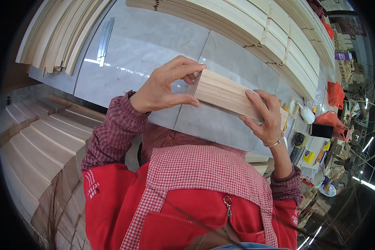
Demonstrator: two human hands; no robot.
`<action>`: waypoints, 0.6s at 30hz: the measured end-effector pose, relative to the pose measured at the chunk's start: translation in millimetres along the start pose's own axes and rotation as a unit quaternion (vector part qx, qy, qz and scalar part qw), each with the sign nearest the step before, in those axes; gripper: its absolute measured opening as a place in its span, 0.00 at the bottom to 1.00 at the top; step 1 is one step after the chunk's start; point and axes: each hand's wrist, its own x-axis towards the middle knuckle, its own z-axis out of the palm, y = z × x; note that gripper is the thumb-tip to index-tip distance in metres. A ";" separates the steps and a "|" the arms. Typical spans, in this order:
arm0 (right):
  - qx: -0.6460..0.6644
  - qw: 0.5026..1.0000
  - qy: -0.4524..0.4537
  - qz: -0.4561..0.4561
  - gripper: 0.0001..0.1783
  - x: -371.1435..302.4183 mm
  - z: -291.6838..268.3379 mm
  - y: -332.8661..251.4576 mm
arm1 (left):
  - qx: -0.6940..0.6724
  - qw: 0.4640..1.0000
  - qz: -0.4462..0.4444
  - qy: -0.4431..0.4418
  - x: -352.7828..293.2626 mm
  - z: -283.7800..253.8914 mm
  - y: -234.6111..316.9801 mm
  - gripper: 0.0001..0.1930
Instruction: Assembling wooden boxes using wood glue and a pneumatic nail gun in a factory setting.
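Note:
A long, narrow piece of pale wood with straight grain is held slanting above the grey tabletop. My left hand spans its left end, index fingertip at the far corner and thumb at the near one, the other fingers curled. A thin, darker strip shows along that end, between finger and thumb; whether it is a separate part I cannot tell. Toward the opposite end, my right hand grips the wood, fingers on top and thumb at the near edge. The underside of the piece is hidden.
Thin metal strips lie on the grey tabletop. Stacked wooden boards line the far side, and more boards stand at the far left. Wooden pieces are piled low left. Right are a white bottle and dark phone-like slab.

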 end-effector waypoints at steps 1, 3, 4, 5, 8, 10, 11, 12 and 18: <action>-0.002 1.000 -0.002 0.000 0.33 0.2 -0.3 -0.4 | -0.008 1.000 -0.011 0.005 0.2 0.5 0.3 0.40; -0.007 1.000 -0.007 -0.001 0.33 0.2 -0.8 -1.0 | -0.024 0.999 -0.033 0.015 0.1 1.1 0.7 0.39; -0.007 1.000 -0.005 0.000 0.33 -0.2 -1.0 -1.2 | -0.023 0.999 -0.033 0.013 0.4 1.0 0.5 0.39; -0.007 1.000 -0.007 -0.002 0.33 -0.5 -1.0 -0.9 | -0.026 0.999 -0.028 0.012 1.0 0.9 -0.7 0.38; -0.010 1.000 -0.012 -0.005 0.33 -2.7 -1.7 0.9 | -0.034 0.999 -0.013 0.006 2.9 2.3 -5.7 0.36; -0.006 1.000 -0.008 -0.005 0.33 -2.2 -5.7 1.5 | -0.045 0.999 -0.016 0.004 4.2 3.2 -7.8 0.36; -0.003 1.000 -0.006 -0.008 0.33 -2.1 -8.7 1.8 | -0.058 0.998 -0.020 0.005 4.7 3.9 -9.2 0.36; 0.001 1.000 -0.004 -0.010 0.34 -3.1 -11.4 2.5 | -0.072 0.997 -0.025 0.005 5.1 4.7 -10.5 0.36; -0.036 0.918 0.169 0.357 0.32 -123.5 -65.8 90.6 | -0.051 0.998 -0.028 0.017 2.8 5.1 -14.7 0.37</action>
